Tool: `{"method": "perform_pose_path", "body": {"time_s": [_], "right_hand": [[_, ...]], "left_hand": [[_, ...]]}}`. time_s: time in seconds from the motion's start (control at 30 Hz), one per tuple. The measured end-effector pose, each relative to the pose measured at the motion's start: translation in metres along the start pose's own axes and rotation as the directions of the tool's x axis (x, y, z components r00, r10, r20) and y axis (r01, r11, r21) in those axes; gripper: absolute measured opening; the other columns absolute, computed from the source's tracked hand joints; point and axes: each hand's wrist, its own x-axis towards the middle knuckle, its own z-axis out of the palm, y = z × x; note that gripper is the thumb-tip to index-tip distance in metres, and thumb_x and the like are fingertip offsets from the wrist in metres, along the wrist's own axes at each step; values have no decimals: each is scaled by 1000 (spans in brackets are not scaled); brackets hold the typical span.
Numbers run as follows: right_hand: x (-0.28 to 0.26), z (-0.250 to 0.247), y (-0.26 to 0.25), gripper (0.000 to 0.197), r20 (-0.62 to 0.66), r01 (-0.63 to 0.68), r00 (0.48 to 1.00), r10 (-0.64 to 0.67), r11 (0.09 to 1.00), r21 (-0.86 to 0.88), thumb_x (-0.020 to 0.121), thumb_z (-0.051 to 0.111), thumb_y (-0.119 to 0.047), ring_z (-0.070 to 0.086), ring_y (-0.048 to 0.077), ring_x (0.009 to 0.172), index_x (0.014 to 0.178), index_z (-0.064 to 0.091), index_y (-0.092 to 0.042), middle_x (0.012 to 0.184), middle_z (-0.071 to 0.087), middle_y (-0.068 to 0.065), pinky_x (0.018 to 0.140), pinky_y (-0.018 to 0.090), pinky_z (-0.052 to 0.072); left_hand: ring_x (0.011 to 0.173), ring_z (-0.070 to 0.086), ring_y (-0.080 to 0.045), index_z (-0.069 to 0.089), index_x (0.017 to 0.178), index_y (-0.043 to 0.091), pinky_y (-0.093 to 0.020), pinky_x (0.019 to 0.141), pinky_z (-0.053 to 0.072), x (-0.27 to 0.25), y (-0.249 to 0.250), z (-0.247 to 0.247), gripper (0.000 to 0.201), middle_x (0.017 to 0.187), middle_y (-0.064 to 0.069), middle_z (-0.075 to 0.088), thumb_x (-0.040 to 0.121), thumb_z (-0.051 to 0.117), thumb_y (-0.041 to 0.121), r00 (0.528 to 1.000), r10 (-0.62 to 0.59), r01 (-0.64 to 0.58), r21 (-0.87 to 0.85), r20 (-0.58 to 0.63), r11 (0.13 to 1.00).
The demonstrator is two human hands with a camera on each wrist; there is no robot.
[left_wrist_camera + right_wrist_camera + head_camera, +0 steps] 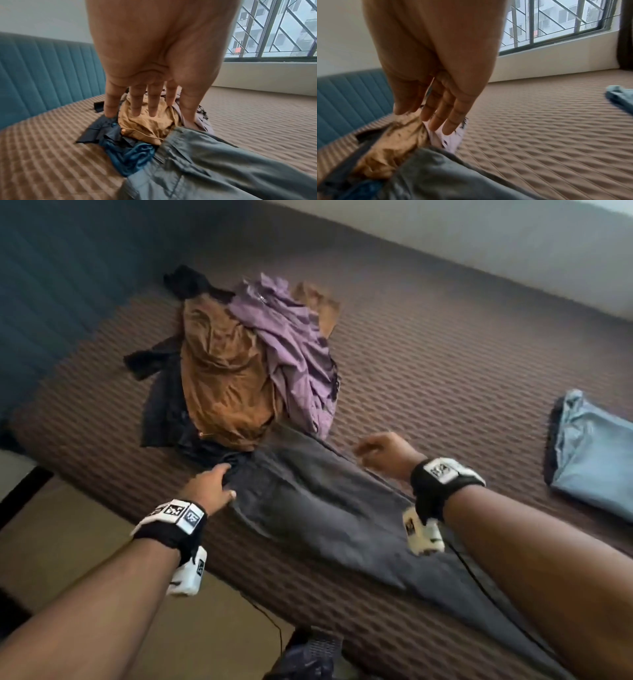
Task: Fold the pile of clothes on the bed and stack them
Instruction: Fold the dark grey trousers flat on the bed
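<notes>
One folded light blue garment [592,453] lies near the right edge of the bed [445,344]. The grey trousers [325,508] lie flat along the near edge, not yet folded, and the pile [239,364] waits behind them. The left hand [212,487] touches their waistband with straight fingers; the right hand [383,453] hovers relaxed, holding nothing.

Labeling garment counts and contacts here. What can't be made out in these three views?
- Pile: garment count unclear; the brown garment and purple shirt cover the dark pieces.
- Grey trousers: leg ends hidden by the right forearm and the head view's bottom edge.
- Right hand: motion-blurred, contact unclear.
- Folded blue garment: cut by the right edge.
- Left hand: fingertips hidden in the head view.
</notes>
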Motion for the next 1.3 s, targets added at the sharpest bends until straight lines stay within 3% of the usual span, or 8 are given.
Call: {"method": "perform_pose_path", "body": {"time_s": [0.17,0.33,0.53,0.6,0.67,0.93,1.17,1.3], "right_hand": [[-72,-18,142,30,63,-302,946,317,936,-182,81,76,-7,62,11,80,68,65,-32,75,67,-4,68,17,43],[-165,-58,247,21,-15,-568,815,579,795,-212,82,76,-12,63,16,85,68,64,-24,81,68,2,69,22,40],[-204,-82,341,21,-103,-612,791,603,779,-137,84,75,-15,63,17,86,68,62,-22,83,69,4,70,23,38],[-207,-83,375,4,-124,-616,787,604,780,-106,84,75,-14,66,20,92,83,71,-13,91,73,8,73,24,40],[-207,-80,409,11,-129,-618,784,607,783,-74,84,74,-12,67,23,96,94,74,-7,97,74,11,78,25,43],[-202,-73,482,23,-198,-633,754,626,773,34,85,68,-7,63,28,109,107,72,-10,113,70,12,96,32,46],[-180,-69,523,73,-96,-612,787,609,791,-1,85,57,6,30,25,145,152,34,-13,157,30,14,119,27,20],[-179,-64,532,55,-89,-669,743,663,738,-86,85,63,-3,52,37,121,136,49,-16,132,46,16,103,41,43]], "left_hand": [[132,50,-29,37,151,22,-34,104,42,20,76,47,66,145,-14,52,92,66,26,965,180,-189,29,193,982],[133,49,-23,41,149,22,-30,110,37,16,170,111,63,144,-10,53,92,67,22,871,339,-369,16,355,929],[130,52,-20,51,142,21,-31,109,40,7,262,181,53,141,-4,57,91,67,18,808,411,-485,81,423,871],[130,52,-20,55,138,21,-32,109,39,11,287,206,48,140,-3,58,91,67,18,793,432,-523,118,429,844],[129,53,-21,59,134,20,-33,110,39,16,307,228,44,138,-2,59,91,68,18,786,444,-549,158,430,821],[124,55,-29,63,127,23,-39,102,44,49,357,276,38,136,-6,57,91,58,10,828,404,-535,332,390,776],[142,37,-31,34,153,25,-43,113,38,94,373,304,80,166,-5,12,85,67,-2,819,331,-512,335,469,791],[129,51,-36,33,152,25,-44,104,45,105,373,312,80,146,-16,49,84,70,5,815,293,-517,399,499,758]]}}
